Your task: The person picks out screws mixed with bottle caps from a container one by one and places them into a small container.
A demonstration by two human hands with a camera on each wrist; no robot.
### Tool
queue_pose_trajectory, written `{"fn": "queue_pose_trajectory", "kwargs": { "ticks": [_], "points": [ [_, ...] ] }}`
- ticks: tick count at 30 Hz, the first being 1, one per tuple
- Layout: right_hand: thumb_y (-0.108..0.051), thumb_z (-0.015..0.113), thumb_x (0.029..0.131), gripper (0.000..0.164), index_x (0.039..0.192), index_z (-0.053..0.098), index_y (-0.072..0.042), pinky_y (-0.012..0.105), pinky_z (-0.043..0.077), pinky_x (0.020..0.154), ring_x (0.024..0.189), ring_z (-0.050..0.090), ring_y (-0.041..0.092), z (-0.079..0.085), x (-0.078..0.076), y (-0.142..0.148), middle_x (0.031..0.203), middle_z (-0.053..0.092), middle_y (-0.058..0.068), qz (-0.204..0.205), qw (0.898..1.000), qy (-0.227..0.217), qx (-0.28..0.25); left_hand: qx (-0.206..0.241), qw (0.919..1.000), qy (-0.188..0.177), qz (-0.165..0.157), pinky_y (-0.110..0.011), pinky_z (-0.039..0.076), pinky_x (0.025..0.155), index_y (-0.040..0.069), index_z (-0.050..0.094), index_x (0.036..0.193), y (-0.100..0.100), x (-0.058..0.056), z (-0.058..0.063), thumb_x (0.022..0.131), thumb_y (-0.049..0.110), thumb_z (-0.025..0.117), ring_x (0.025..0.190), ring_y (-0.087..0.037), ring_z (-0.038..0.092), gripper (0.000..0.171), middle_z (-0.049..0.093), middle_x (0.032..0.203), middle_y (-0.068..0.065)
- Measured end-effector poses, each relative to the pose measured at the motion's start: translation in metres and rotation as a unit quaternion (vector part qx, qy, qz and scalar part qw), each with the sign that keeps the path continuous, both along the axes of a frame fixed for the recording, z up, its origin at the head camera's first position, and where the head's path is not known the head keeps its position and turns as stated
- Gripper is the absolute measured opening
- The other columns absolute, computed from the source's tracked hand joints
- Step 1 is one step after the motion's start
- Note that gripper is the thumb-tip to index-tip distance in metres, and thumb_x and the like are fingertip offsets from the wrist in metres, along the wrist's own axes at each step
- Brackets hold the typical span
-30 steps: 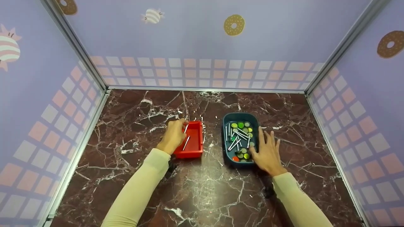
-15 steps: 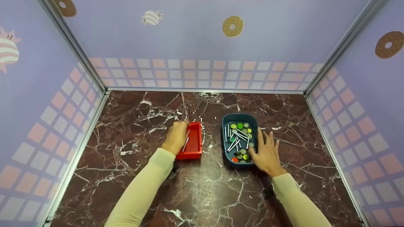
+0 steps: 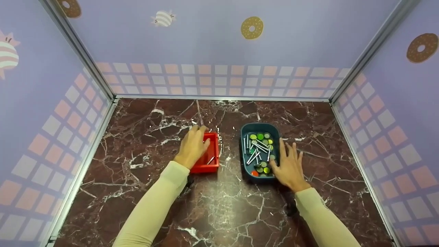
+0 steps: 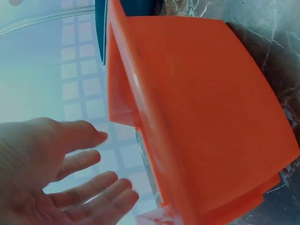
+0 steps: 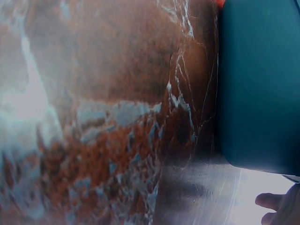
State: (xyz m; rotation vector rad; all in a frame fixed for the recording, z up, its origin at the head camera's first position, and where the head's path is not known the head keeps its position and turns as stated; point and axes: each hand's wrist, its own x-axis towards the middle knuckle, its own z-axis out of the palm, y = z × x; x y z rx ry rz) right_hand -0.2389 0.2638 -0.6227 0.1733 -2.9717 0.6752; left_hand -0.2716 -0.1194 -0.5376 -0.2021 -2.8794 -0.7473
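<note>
My left hand [image 3: 191,146] hangs over the left side of a red bin [image 3: 207,168], fingers loosely spread with nothing between them. A slim silver nail-like pin [image 3: 210,160] lies in the bin near its front end; the hand covers part of the inside. In the left wrist view, the fingers stand apart beside the bin's tilted-looking orange-red wall [image 4: 201,108]. My right hand [image 3: 291,168] rests at the right rim of a dark teal box [image 3: 260,127], fingers extended, thumb over the edge. Inside lie several silver pins [image 3: 261,146] and small round discs [image 3: 260,136], green, yellow, grey and orange.
Both containers stand on a dark red marbled tabletop [image 3: 233,212], a narrow strip of table between them. Lilac panels [image 3: 205,41] with printed doughnuts and checks enclose the back and both sides. The right wrist view shows mostly tabletop and the box's outer wall [image 5: 260,84].
My left hand has let go of the silver pin it pinched over the red bin, and its fingers have spread. A pin now shows nearer the bin's front. My right hand has stayed put.
</note>
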Motion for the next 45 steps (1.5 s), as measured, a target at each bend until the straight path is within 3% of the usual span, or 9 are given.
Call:
{"fn": "queue_pose_trajectory", "kwargs": {
  "ticks": [4, 7, 14, 21, 27, 31, 45],
  "points": [
    [-0.033, 0.068, 0.111, 0.094, 0.187, 0.018, -0.010, 0.087, 0.010, 0.140, 0.178, 0.016, 0.062, -0.001, 0.000, 0.001, 0.181, 0.038, 0.038, -0.002, 1.000, 0.001, -0.003, -0.031, 0.9994, 0.014, -0.007, -0.058, 0.069, 0.103, 0.008, 0.073, 0.152, 0.004, 0.000, 0.003, 0.107, 0.024, 0.083, 0.135, -0.043, 0.072, 0.048, 0.069, 0.153, -0.023],
    [-0.033, 0.068, 0.112, 0.094, 0.188, 0.018, -0.011, 0.087, 0.009, 0.140, 0.178, 0.016, 0.061, -0.001, -0.001, 0.001, 0.181, 0.038, 0.037, -0.003, 1.000, 0.002, -0.003, -0.057, 0.9979, 0.026, -0.015, -0.062, 0.065, 0.112, 0.012, 0.068, 0.159, 0.008, 0.000, 0.005, 0.108, 0.032, 0.083, 0.145, -0.046, 0.067, 0.057, 0.062, 0.166, -0.023],
    [-0.035, 0.068, 0.112, 0.094, 0.188, 0.017, -0.011, 0.087, 0.010, 0.140, 0.178, 0.016, 0.061, -0.001, -0.002, 0.002, 0.182, 0.038, 0.037, -0.001, 1.000, 0.003, 0.000, -0.089, 0.9952, 0.022, -0.033, -0.073, 0.034, 0.141, 0.018, 0.052, 0.174, 0.018, 0.000, 0.007, 0.107, 0.048, 0.081, 0.167, -0.050, 0.046, 0.079, 0.043, 0.183, -0.024],
    [-0.033, 0.068, 0.111, 0.094, 0.188, 0.018, -0.010, 0.087, 0.011, 0.140, 0.178, 0.017, 0.061, 0.001, -0.001, 0.003, 0.181, 0.038, 0.037, -0.003, 1.000, 0.003, 0.000, -0.120, 0.9914, 0.017, -0.051, -0.082, 0.019, 0.142, 0.023, 0.043, 0.181, 0.036, 0.000, 0.010, 0.107, 0.064, 0.076, 0.178, -0.051, 0.029, 0.091, 0.029, 0.192, -0.019],
    [-0.034, 0.068, 0.111, 0.094, 0.187, 0.019, -0.010, 0.087, 0.011, 0.140, 0.178, 0.018, 0.062, 0.001, -0.001, 0.004, 0.181, 0.039, 0.037, -0.004, 1.000, 0.006, 0.001, -0.149, 0.9863, -0.012, -0.070, -0.079, 0.008, 0.144, 0.028, 0.028, 0.187, 0.056, -0.002, 0.012, 0.107, 0.074, 0.068, 0.183, -0.048, 0.016, 0.100, 0.012, 0.198, -0.017],
    [-0.033, 0.068, 0.111, 0.094, 0.187, 0.019, -0.010, 0.087, 0.011, 0.140, 0.178, 0.018, 0.062, 0.001, 0.000, 0.004, 0.182, 0.038, 0.037, -0.004, 1.000, 0.004, -0.001, -0.159, 0.9837, -0.020, -0.082, -0.080, 0.006, 0.144, 0.030, 0.022, 0.188, 0.071, -0.003, 0.011, 0.107, 0.075, 0.068, 0.184, -0.047, 0.014, 0.104, 0.007, 0.198, -0.016],
    [-0.034, 0.069, 0.108, 0.094, 0.186, 0.023, -0.008, 0.089, 0.014, 0.138, 0.176, 0.021, 0.064, 0.000, -0.001, 0.000, 0.178, 0.042, 0.038, -0.001, 1.000, 0.013, 0.004, -0.200, 0.9722, -0.022, -0.120, -0.080, 0.015, 0.144, 0.031, 0.023, 0.188, 0.119, -0.007, 0.007, 0.107, 0.079, 0.064, 0.184, -0.044, 0.015, 0.103, 0.010, 0.198, -0.016]
  ]
}}
